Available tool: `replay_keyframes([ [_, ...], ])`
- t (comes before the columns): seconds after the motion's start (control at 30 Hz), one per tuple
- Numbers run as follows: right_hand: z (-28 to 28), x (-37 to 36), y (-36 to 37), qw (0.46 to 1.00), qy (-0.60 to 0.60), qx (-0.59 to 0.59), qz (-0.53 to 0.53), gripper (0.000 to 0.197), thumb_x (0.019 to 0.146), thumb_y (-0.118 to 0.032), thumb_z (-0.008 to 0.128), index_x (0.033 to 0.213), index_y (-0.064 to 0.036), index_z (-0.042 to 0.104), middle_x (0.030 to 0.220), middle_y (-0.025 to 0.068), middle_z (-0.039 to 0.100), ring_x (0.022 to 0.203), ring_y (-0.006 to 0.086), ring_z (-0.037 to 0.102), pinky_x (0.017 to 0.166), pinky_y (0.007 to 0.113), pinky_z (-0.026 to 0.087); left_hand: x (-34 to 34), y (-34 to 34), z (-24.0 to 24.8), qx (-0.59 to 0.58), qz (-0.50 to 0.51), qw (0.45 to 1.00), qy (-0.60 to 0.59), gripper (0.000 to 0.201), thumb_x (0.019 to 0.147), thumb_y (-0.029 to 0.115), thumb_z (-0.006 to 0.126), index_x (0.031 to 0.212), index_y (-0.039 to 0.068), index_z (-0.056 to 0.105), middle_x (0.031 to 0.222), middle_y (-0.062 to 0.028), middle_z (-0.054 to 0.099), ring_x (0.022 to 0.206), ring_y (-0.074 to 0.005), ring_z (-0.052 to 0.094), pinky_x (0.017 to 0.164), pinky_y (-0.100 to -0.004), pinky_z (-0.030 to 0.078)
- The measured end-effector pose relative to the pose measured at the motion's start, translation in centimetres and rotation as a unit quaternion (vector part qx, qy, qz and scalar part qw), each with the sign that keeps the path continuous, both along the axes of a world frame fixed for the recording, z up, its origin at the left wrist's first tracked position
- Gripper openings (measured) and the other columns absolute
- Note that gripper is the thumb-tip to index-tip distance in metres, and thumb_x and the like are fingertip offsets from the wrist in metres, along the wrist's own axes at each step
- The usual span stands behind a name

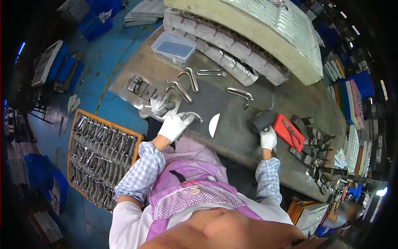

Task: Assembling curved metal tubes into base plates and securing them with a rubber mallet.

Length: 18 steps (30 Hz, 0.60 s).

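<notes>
My left hand (174, 126), in a white glove, is closed around a shiny curved metal piece (195, 116) at the near edge of the workbench. On the right, my gloved right hand (268, 139) is closed at the near end of a dark cylinder-headed tool (263, 121); its handle is mostly hidden by the fingers. Several bent shiny metal pieces lie beyond my hands, among them one (239, 93) at centre right and another (180, 91) beyond my left hand. Crumpled grey-white cloth (161, 103) sits beside my left hand.
A red tray (289, 133) holding pliers (292, 132) lies right of my right hand, near dark metal blocks (319, 135). A clear plastic box (173, 46) and padded racks (232, 39) stand at the back. An orange-rimmed tray (139, 145) of metal parts is at left.
</notes>
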State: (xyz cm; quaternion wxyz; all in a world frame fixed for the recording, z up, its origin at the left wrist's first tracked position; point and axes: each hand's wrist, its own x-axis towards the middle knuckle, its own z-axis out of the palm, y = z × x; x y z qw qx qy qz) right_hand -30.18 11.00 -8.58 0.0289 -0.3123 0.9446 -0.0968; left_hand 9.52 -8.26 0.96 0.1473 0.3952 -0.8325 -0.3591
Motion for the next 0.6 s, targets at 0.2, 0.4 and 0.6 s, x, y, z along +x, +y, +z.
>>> replay_keyframes([
  [0.2,13.9,12.9,-5.4,0.61,-0.742,-0.276,0.038,0.02,0.093,-0.025,0.065,0.094,-0.0044,0.063,0.07,0.0006,0.059,0.043,0.0068,0.043,0.04,0.025,0.028,-2.8,-3.1,-4.6,0.184,-0.006,0.96,-0.21,0.066,0.092,0.061,0.052,0.073,0.001,0.074,0.065,-0.0159,0.069,0.057,-0.0293,0.068,0.057,-0.0381,0.055],
  [0.4,11.1,17.0,-7.2,0.824,0.054,-0.29,0.483,0.028,0.089,-0.02,0.065,0.105,0.0027,0.061,0.071,0.0129,0.068,0.063,0.0352,0.065,0.063,0.039,0.054,-3.8,-2.9,-3.4,0.196,-0.024,0.946,-0.259,0.054,0.09,0.05,0.056,0.095,-0.001,0.073,0.095,-0.0283,0.069,0.091,-0.0415,0.068,0.084,-0.0448,0.052],
  [0.6,10.3,10.3,-3.6,0.966,-0.03,-0.161,0.199,0.027,0.077,-0.027,0.072,0.1,-0.0131,0.068,0.073,0.0187,0.068,0.071,0.0385,0.067,0.067,0.05,0.053,-3.4,-2.3,-6.7,0.044,-0.107,0.964,-0.241,0.035,0.092,0.032,0.053,0.092,0.003,0.073,0.092,-0.0236,0.07,0.091,-0.0393,0.069,0.079,-0.0483,0.054],
])
